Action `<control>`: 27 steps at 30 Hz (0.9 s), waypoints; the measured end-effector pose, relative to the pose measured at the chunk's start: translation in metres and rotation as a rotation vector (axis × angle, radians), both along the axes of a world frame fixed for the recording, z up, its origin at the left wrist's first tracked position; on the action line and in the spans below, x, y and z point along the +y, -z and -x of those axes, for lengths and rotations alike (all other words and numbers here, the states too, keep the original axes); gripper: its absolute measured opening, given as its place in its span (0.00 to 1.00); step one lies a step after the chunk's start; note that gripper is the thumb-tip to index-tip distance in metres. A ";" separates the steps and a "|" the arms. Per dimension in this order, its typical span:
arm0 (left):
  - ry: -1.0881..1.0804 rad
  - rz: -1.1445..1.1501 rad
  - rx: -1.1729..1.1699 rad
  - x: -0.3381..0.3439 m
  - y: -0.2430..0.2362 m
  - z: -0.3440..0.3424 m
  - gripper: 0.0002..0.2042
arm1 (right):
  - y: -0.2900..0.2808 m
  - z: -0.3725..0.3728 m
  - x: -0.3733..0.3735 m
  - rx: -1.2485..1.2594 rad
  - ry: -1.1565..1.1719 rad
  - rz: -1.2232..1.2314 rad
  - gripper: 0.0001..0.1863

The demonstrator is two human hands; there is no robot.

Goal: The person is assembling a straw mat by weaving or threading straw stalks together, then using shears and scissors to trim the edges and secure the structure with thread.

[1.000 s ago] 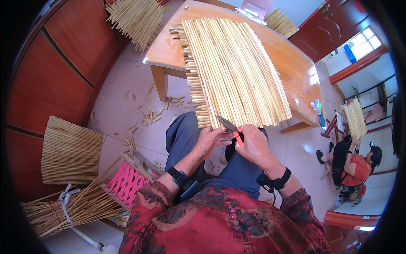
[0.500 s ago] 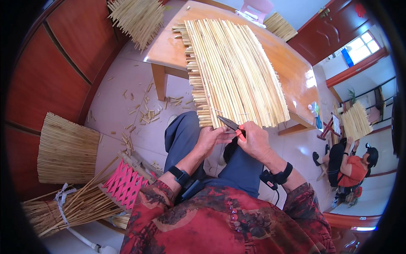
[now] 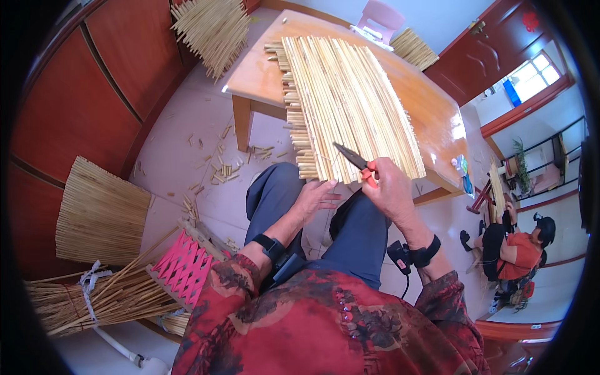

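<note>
A mat of pale reeds (image 3: 347, 94), tied in rows with uneven ends along its left side, lies on the wooden table (image 3: 425, 125) and reaches over its near edge above my knees. My left hand (image 3: 312, 199) is at the mat's lower edge, thumb against it and fingers curled loosely below. My right hand (image 3: 390, 190) grips pliers with red handles and long dark jaws (image 3: 351, 156); their tip rests on or just over the reeds near a tie at the lower part.
Reed mats (image 3: 100, 206) stand left; another (image 3: 206, 34) is behind. A reed bundle (image 3: 69, 306) and pink-webbed stool (image 3: 182, 265) are lower left. Cut pieces (image 3: 222, 169) litter the floor. A pink chair (image 3: 378, 22) is behind the table. A co-worker (image 3: 515, 253) sits right, handling a mat.
My right hand and the pliers have moved up and right onto the mat, away from my left hand, which moved slightly down. The co-worker's mat has swung edge-on.
</note>
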State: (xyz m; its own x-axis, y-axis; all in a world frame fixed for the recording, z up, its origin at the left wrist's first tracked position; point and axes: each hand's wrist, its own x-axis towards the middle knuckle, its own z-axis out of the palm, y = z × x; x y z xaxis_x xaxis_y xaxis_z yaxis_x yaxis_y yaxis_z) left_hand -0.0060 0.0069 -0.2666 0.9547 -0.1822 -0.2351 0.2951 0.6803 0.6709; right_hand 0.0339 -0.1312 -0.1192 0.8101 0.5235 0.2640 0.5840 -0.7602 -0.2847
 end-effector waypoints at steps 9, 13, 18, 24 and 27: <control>-0.077 0.163 -0.106 0.008 -0.004 0.002 0.20 | -0.025 -0.067 -0.034 0.409 0.212 -0.112 0.17; -0.071 0.152 -0.102 0.007 -0.004 0.000 0.21 | -0.005 -0.091 -0.093 0.210 0.289 -0.155 0.18; -0.077 0.148 -0.048 0.005 -0.006 0.000 0.21 | 0.033 -0.120 -0.173 0.226 0.541 -0.268 0.23; -0.203 0.095 -0.031 0.002 -0.004 -0.001 0.18 | 0.067 -0.169 -0.236 0.128 0.676 -0.145 0.22; -0.219 0.065 -0.005 0.000 -0.013 0.001 0.17 | 0.078 -0.191 -0.253 0.110 0.717 -0.086 0.20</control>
State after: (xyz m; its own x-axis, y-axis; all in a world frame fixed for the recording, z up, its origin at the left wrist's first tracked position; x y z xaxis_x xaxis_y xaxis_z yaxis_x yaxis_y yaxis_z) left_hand -0.0066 0.0070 -0.2538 0.9742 0.0153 -0.2251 0.1322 0.7697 0.6245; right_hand 0.2248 -0.3837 -0.1974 0.9703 -0.1645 0.1775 -0.0845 -0.9175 -0.3887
